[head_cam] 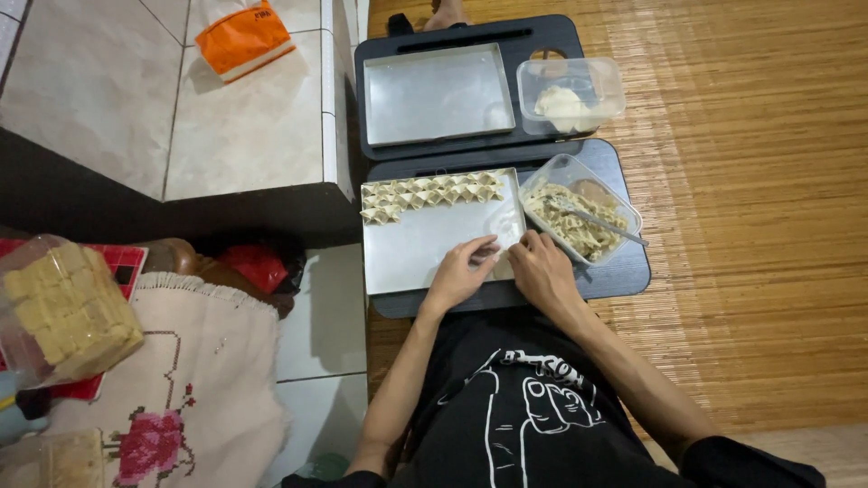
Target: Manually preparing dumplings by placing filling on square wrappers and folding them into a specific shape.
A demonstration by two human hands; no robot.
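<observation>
My left hand and my right hand meet at the right front edge of a metal tray, pinching a thin pale wrapper between their fingers. Several folded dumplings lie in rows along the tray's far side. Just right of my right hand stands a clear plastic tub of shredded filling with a spoon resting in it. The tray and tub sit on a dark lap table.
A second dark lap table behind carries an empty metal tray and a clear tub with a pale lump of dough. A tiled ledge holding an orange packet lies left; a bag of wafers is near left. A woven mat covers the floor.
</observation>
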